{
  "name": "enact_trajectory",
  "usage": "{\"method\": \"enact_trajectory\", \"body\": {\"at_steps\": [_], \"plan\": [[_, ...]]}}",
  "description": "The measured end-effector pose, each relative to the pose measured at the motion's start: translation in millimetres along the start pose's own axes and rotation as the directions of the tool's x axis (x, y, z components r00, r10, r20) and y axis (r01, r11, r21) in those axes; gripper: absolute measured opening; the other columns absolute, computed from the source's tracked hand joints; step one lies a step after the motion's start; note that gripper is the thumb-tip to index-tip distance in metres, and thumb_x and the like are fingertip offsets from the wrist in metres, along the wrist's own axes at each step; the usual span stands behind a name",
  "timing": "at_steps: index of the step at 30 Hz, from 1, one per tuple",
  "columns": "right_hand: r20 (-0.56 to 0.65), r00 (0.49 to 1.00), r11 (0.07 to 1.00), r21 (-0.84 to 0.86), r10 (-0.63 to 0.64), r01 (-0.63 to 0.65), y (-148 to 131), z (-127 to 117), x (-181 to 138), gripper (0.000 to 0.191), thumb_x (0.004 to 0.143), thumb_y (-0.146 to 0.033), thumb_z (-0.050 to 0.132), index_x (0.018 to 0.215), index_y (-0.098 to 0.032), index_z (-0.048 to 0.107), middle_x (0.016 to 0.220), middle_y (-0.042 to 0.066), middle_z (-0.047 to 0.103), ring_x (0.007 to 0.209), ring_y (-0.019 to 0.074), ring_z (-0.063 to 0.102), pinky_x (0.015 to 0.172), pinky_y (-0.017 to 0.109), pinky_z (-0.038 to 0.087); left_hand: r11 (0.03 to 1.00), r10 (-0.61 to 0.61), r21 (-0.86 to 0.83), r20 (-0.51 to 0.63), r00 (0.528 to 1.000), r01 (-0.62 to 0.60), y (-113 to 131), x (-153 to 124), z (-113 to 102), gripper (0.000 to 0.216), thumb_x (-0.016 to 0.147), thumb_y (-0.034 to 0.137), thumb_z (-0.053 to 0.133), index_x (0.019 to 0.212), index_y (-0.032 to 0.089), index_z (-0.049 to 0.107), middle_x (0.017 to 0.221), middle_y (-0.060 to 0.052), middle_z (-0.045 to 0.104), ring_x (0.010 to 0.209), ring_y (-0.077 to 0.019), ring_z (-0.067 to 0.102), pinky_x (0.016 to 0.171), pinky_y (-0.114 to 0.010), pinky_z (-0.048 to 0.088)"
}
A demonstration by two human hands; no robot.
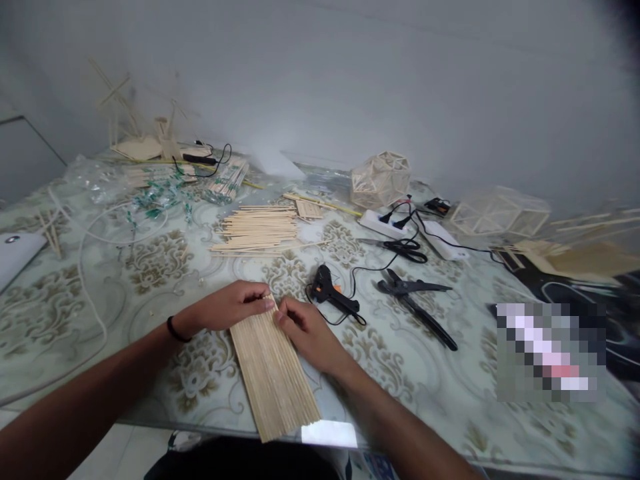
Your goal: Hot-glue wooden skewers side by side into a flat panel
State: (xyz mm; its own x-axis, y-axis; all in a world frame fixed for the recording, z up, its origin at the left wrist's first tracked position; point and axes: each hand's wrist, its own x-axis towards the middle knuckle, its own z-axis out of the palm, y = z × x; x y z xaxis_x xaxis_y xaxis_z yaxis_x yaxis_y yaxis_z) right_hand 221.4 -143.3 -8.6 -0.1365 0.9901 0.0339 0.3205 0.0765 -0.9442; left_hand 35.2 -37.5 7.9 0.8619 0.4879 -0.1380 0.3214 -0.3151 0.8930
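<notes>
A flat panel of thin wooden sticks [273, 373] laid side by side lies on the patterned table [150, 267], reaching to the near edge. My left hand [227, 305], a black band on its wrist, curls its fingers onto the panel's far left corner. My right hand [305, 330] pinches the far end of the panel from the right side. Both hands meet at that far end, fingers closed on the sticks.
A black glue gun [333, 293] lies just right of my hands, with pliers [415, 303], scissors [403, 248] and a white power strip [387, 223] beyond. A loose stick pile [257, 230] sits farther back. Stick polyhedra [380, 180] stand near the wall.
</notes>
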Motion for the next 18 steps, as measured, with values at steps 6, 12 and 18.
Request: {"method": "enact_trajectory", "body": {"at_steps": [6,12,18], "plan": [[0.003,1.0,0.999,-0.031,-0.01,0.01,-1.9,-1.1,-0.2,0.042,0.104,-0.045,0.042,0.069,-0.023,0.038,0.066,-0.005,0.037,0.062,0.0126,0.037,0.058,0.027,0.03,1.0,-0.023,-0.019,-0.095,0.995,0.021,-0.7,-1.0,-1.7,0.044,0.098,0.057,0.048,0.076,0.019,0.049,0.071,0.005,0.041,0.066,-0.011,0.039,0.058,-0.023,0.032],[0.071,0.997,0.994,-0.101,0.038,-0.031,1.1,-1.6,-2.0,0.041,0.1,-0.048,0.051,0.07,-0.021,0.044,0.064,-0.005,0.037,0.06,0.0118,0.035,0.055,0.027,0.027,0.999,-0.01,0.05,-0.191,0.982,0.019,2.6,-2.0,-5.3,0.045,0.099,0.056,0.047,0.074,0.019,0.047,0.07,0.005,0.043,0.065,-0.0108,0.04,0.058,-0.024,0.032],[0.13,0.99,0.992,-0.117,0.054,-0.038,-3.2,-3.9,-3.3,0.047,0.099,-0.051,0.05,0.064,-0.021,0.042,0.062,-0.004,0.034,0.056,0.0109,0.031,0.051,0.027,0.024,0.998,-0.047,0.032,-0.267,0.963,0.058,5.7,-3.4,-12.1,0.046,0.095,0.058,0.05,0.072,0.019,0.046,0.066,0.005,0.041,0.061,-0.01,0.037,0.055,-0.023,0.03]]}}
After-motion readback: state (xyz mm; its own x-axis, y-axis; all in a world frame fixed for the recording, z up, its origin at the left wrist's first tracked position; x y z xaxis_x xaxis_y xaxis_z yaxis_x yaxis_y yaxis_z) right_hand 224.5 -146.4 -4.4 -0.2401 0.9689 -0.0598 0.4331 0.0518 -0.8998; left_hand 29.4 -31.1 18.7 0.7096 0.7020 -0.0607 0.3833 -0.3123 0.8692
